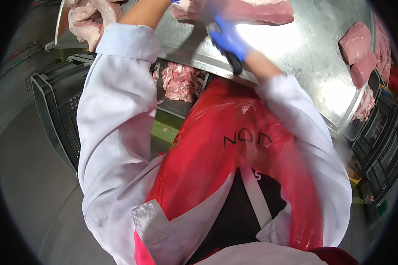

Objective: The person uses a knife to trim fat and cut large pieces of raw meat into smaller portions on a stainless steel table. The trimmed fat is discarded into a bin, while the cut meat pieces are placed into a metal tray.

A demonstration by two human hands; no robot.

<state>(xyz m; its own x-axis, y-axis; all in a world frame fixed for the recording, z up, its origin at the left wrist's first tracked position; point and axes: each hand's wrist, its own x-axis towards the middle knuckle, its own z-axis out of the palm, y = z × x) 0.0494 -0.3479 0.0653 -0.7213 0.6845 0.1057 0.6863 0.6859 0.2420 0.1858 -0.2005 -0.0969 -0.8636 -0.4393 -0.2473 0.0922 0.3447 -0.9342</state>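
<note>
My right hand [231, 40], in a blue glove, is closed around a knife [235, 65]. The black handle sticks out below the fist, and the blurred blade points up toward a long piece of pink meat [269, 13] at the top edge. Whether the blade touches that meat I cannot tell. Of my left hand [176, 1] only a sliver of blue glove shows at the upper edge, near the left end of the meat; its fingers are out of sight. Under both forearms lies the metal work table [296, 53].
Pale bone-in cuts [86, 22] lie at the upper left. Trimmings fill a dark crate [174, 106] below the table edge. Pink chunks [356, 44] sit at the table's right side, above more grey crates [380, 141]. Another grey crate [53, 101] stands at left.
</note>
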